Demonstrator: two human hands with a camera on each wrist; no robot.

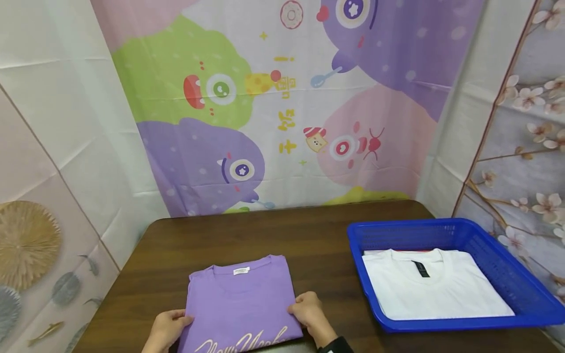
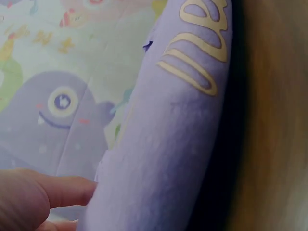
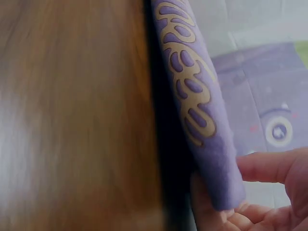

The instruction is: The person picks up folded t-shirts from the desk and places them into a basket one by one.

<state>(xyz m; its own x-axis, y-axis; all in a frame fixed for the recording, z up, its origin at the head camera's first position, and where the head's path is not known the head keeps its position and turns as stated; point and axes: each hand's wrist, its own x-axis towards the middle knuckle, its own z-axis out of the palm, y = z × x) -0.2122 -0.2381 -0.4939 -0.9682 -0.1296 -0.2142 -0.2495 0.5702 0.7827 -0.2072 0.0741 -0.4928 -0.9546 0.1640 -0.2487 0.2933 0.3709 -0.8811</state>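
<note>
Purple shirt (image 1: 240,301), left of a blue basket (image 1: 463,323) holding a white shirt (image 1: 434,294).

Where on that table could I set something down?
The table is bare behind the purple shirt, toward the cartoon curtain; between the shirt and the blue basket; and left of the shirt, to the table's edge. It's crowded up front, where the left hand and right hand grip the shirt, and in the basket, where a white shirt lies.
</note>
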